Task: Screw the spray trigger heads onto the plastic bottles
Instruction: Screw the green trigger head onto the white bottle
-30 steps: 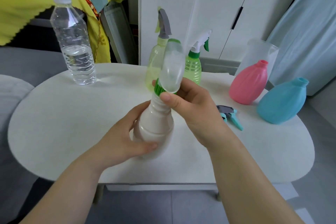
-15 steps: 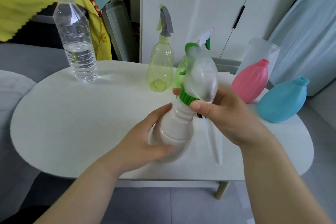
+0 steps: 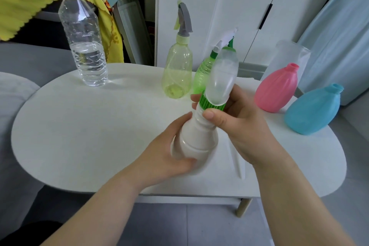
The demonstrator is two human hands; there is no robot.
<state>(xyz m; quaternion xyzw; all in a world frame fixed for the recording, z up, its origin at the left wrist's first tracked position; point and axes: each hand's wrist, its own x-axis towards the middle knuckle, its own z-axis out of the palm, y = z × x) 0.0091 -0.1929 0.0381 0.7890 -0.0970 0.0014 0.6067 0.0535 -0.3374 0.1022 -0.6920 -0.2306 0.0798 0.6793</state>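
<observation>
I hold a white plastic bottle tilted over the table's front. My left hand wraps its body from below. My right hand pinches the ribbed green collar of the spray head at the bottle's neck; a clear dome cover tops that head. Behind stand a yellow-green bottle with a grey trigger and a green bottle with a white trigger. A pink bottle and a blue bottle sit headless at the right.
The white oval table carries a clear water bottle at the back left. A frosted clear container stands behind the pink bottle. White cabinets, a yellow cloth and a grey sofa surround the table.
The white bottle and both hands have shifted right and slightly toward the table's middle. The teal trigger head seen on the table a second ago is now hidden behind my right hand.
</observation>
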